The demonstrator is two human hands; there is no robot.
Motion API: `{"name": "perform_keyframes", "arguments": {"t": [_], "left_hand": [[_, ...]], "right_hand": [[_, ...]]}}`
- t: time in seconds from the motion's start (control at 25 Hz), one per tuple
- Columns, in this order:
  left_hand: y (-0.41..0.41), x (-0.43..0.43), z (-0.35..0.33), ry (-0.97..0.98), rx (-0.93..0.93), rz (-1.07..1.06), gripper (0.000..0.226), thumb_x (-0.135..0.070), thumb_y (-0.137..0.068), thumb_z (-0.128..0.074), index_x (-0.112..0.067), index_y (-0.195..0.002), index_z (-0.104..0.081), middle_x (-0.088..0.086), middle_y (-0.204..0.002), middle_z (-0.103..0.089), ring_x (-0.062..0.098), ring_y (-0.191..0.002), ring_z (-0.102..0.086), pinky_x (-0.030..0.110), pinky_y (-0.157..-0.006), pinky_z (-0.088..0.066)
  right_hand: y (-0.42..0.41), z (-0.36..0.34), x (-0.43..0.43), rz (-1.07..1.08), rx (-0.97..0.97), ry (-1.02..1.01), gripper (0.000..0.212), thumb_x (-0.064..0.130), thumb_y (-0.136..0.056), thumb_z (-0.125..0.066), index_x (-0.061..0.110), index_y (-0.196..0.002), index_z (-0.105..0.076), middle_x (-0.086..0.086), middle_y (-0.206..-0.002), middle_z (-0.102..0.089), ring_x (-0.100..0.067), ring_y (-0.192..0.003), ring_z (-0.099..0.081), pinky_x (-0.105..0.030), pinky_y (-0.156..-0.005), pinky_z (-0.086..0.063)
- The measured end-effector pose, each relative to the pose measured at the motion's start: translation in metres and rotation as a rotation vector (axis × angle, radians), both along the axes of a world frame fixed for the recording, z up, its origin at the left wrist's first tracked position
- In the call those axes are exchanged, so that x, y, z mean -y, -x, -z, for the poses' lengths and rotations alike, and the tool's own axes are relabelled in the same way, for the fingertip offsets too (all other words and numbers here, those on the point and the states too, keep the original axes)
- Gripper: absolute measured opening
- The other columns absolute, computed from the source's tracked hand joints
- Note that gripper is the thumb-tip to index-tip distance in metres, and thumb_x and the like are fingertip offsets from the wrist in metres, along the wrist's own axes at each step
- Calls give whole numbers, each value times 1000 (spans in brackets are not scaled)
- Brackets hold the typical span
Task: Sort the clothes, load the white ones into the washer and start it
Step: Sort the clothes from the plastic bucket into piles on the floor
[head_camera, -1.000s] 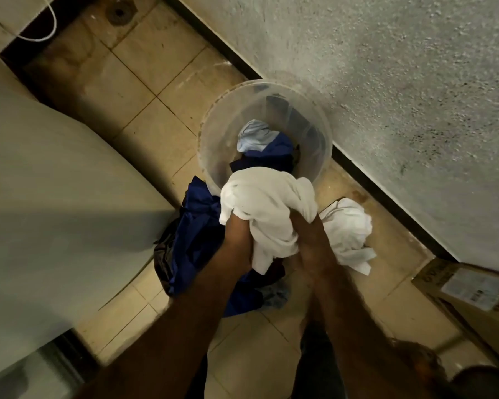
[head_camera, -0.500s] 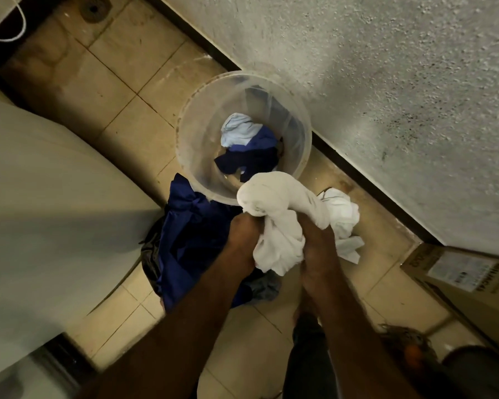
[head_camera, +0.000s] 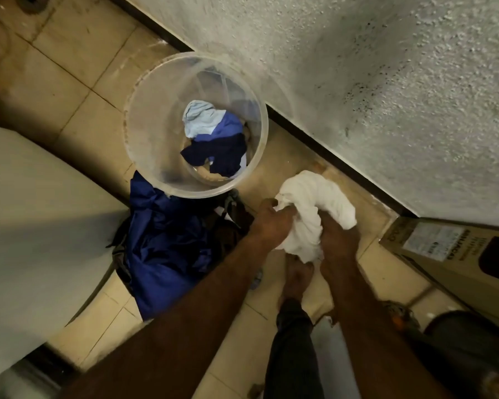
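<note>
A bunched white garment (head_camera: pixel 314 208) is held low over the tiled floor, right of the bucket. My left hand (head_camera: pixel 268 221) grips its left side and my right hand (head_camera: pixel 339 240) grips its lower right. The clear plastic bucket (head_camera: pixel 144 145) stands by the wall and holds a light blue cloth (head_camera: pixel 199 118) and a dark blue garment (head_camera: pixel 218 149). A heap of dark blue clothes (head_camera: pixel 167 243) lies on the floor below the bucket. The washer's pale top (head_camera: pixel 32 226) fills the left edge.
A rough grey wall (head_camera: pixel 386 96) runs along the right. A cardboard box (head_camera: pixel 455 254) stands at the right by the wall's foot. My bare foot (head_camera: pixel 296 279) and dark trouser leg are under my hands. A floor drain (head_camera: pixel 31 1) is at top left.
Both hands have carried the white garment from over the bucket's rim down and to the right, onto the spot where another white cloth lay; that cloth is now hidden.
</note>
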State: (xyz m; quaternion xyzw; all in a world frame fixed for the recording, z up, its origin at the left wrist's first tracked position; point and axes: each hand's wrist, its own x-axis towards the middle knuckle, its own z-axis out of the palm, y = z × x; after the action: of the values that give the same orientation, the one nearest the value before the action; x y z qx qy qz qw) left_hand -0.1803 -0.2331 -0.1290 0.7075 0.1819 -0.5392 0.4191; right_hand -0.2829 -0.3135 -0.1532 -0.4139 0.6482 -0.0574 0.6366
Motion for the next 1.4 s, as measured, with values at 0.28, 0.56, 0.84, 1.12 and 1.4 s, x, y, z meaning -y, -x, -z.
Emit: {"name": "perform_keyframes", "arguments": {"t": [0.28,0.56,0.84,1.12,1.4], "left_hand": [[-5,-12,9,-52,46,-26,47,-33,-94,-64,-14,-135,-51,13,-129,-62,31,-118,-61,40,-99,-52],[-51,-74,16,-93,553,-28,12,-25,-91,-64,-22,-103,-68,-5,-96,-71,14,-89,-68,30,-75,-58],[-108,-169,48,-543,1067,695,58,-65,-81,-58,-26,-124,-59,7,-146,-48,34,-141,-37,58,-110,-33],[-152,-210,84,-482,875,872,96,-93,-70,-41,-40,-150,-32,8,-169,8,47,-152,5,71,-117,-11],[-167,-215,104,-227,788,832,80,-89,-69,-42,-44,-134,-55,-1,-168,11,54,-147,12,71,-118,-5]], "right_hand": [[-4,45,34,-231,-215,159,61,23,-84,-81,13,-138,-55,-7,-138,-61,-29,-126,-58,-48,-106,-49],[-21,62,9,-322,-245,167,55,17,-88,-76,3,-137,-56,-13,-141,-57,-28,-130,-54,-36,-107,-44],[-108,36,-42,-493,-112,473,22,23,-92,-69,15,-112,-69,2,-109,-70,-13,-99,-63,-2,-79,-42],[-195,43,-78,-756,-4,607,17,20,-91,-68,13,-107,-71,-5,-107,-70,-15,-89,-65,-31,-84,-54],[-257,143,-83,-1380,-256,401,28,31,-95,-63,5,-103,-70,-15,-124,-60,-32,-108,-62,-38,-96,-50]]}}
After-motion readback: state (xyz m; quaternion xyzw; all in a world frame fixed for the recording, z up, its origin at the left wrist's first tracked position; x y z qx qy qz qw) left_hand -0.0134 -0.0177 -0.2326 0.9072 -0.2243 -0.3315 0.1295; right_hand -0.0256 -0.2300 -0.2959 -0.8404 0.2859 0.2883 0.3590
